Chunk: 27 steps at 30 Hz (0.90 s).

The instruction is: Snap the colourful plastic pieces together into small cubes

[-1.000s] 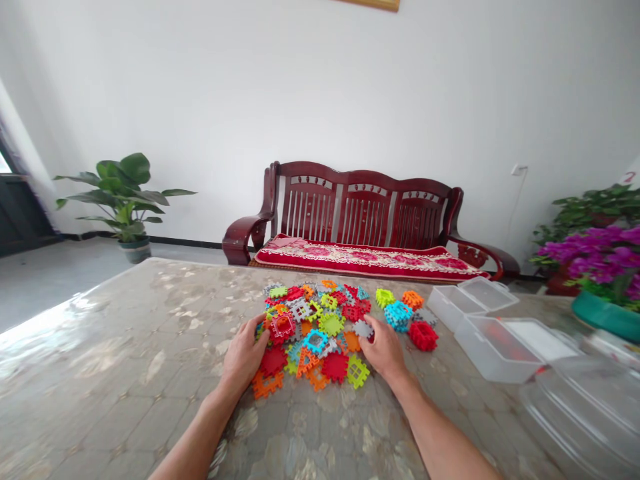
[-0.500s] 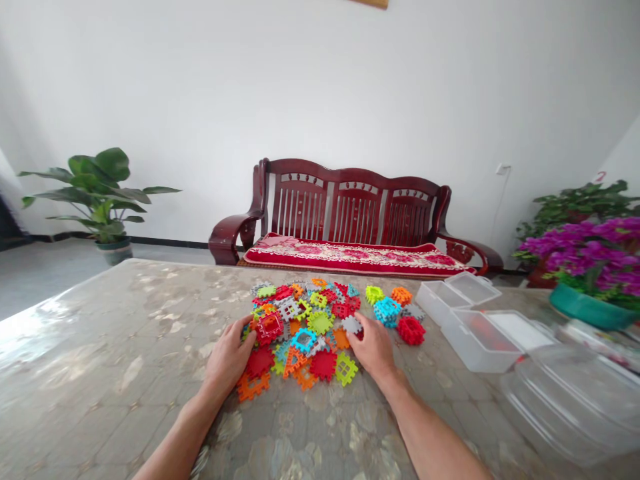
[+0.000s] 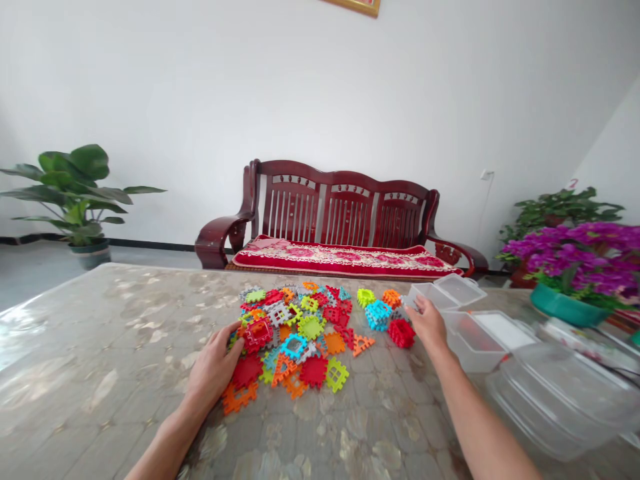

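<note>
We judge the pieces point(image 3: 311, 327) to be thin moulded plastic: light, stiff, a little slick on the flat faces and hard to break, though the narrow teeth and window bars look the weakest parts. We would take hold of a solid edge between thumb and forefinger, since the overlapping teeth may snag on neighbours. The pieces lie heaped at the middle of the table point(image 3: 140, 340), too overlapped for us to count exactly; at least two orange triangles point(image 3: 363, 344) show. Our left hand point(image 3: 215, 363) rests at the heap's nine o'clock edge, fingers bent against it, and we cannot tell whether they grip anything. At the heap's two o'clock we count five stacks: one blue stack point(image 3: 378, 315), one lime stack point(image 3: 365, 297), one orange stack point(image 3: 391, 298), one red stack point(image 3: 401, 333) and one grey stack point(image 3: 397, 315). Our right hand point(image 3: 429, 325) reaches over the grey one, thumb and fingertips close together; whether they pinch a piece we cannot tell. At three o'clock are two clear boxes point(image 3: 473, 350), both lids point(image 3: 460, 291) open, and at four o'clock one larger clear tub point(image 3: 560, 400).
</note>
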### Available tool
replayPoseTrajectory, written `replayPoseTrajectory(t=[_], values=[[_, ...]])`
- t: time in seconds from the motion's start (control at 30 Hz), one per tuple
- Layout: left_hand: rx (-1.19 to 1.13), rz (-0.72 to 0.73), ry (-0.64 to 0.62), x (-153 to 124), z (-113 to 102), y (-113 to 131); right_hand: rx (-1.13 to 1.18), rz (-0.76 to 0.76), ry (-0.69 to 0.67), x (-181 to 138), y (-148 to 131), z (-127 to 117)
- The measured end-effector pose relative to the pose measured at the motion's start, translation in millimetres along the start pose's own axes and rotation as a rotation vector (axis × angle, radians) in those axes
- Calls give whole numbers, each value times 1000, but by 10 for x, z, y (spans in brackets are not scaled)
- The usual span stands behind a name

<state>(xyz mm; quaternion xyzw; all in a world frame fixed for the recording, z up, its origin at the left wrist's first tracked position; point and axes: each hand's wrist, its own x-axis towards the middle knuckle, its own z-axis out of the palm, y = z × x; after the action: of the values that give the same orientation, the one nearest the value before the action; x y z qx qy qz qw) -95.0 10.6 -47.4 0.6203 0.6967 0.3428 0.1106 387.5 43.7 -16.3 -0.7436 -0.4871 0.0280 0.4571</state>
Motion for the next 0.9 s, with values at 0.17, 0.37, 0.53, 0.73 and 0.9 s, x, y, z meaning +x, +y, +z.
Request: replayPoseTrajectory(t=[0.17, 0.37, 0.53, 0.73, 0.9], values=[[-2, -3, -11, 4, 0, -9, -119, -18, -60, 13, 148, 95], [-7, 12, -6, 9, 0, -22, -321, 79, -113, -39, -15, 41], [1, 9, -20, 19, 9, -42, -333, -96, -61, -132, -241, 18], [-3, 8, -27, 10, 13, -35, -287, -282, -249, -194, -481, 116], [10, -2, -13, -4, -14, 9, -378, -244, -288, -220, -563, 93]])
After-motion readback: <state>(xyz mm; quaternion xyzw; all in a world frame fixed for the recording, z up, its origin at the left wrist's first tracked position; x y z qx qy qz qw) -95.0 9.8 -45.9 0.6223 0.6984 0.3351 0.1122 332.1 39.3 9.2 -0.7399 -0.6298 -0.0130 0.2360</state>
